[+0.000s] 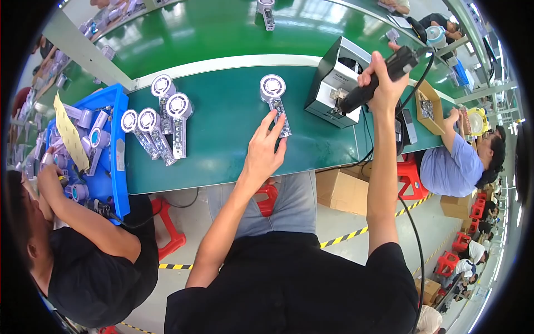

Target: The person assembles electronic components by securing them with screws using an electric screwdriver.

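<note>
On the green bench in front of me lies a small handheld fan [273, 87], its round white head away from me and its handle laid bare, showing a circuit board. My left hand [265, 152] reaches over the lower handle, fingers spread and fingertips touching it. My right hand [384, 83] is closed round a black electric screwdriver [378, 79]. The screwdriver's tip points down and left at the front of a white and black box-shaped screw feeder [328, 83]; whether it touches is too small to tell. Several similar fans [178, 106] lie grouped to the left.
A blue bin [121, 150] full of fan parts stands at the bench's left end, with a co-worker [94, 250] reaching in. A cardboard tray [429, 108] sits at right, near another person [453, 161]. A black cable [414, 234] hangs beside my right arm. Another fan [267, 14] lies beyond the rail.
</note>
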### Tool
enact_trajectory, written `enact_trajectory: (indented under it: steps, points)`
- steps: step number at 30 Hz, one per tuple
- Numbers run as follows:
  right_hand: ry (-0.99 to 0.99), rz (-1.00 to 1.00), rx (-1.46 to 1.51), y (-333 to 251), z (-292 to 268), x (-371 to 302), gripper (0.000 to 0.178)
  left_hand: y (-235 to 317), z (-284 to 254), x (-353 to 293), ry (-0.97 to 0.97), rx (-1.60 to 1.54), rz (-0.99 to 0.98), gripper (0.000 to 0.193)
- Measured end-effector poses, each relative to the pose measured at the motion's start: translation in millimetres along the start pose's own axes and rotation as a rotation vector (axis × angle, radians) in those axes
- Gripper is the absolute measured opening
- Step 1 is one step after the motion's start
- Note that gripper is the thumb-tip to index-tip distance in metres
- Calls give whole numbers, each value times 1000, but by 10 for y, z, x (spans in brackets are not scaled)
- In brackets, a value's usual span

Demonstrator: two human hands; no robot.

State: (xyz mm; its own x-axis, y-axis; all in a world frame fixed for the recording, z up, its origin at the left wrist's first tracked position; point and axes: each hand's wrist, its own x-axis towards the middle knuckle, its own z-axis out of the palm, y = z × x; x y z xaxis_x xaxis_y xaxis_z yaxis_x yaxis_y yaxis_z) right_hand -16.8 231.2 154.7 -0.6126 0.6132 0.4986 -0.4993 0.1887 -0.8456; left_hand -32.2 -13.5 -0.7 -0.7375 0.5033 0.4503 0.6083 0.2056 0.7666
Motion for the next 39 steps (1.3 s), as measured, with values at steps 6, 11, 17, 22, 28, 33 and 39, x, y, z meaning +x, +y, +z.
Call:
enact_trajectory:
  steps: [6, 11, 17, 22, 28, 33, 39]
  points:
    - [-111, -38, 192, 11, 350, -712, 55, 11, 41, 18, -15, -23, 0, 54]
    - [-161, -56, 222, 95, 619, -885, 59, -2, 19, 9, -26, -22, -10, 55]
    - [-190, -77, 174, 148, 692, -919, 59, -1, 28, 14, -24, -20, -10, 56]
    - [-199, -107, 124, 191, 667, -950, 61, 13, 15, 18, -25, -25, -9, 56]
    - [-260, -260, 31, 300, 678, -1113, 52, -6, 4, 11, -88, -58, -49, 53]
    - [-358, -304, 2, 252, 763, -1152, 55, -97, 60, -10, -57, 62, 61, 55]
    - [-281, -260, -43, 314, 766, -1194, 53, -142, 87, -22, -58, 69, 62, 56]
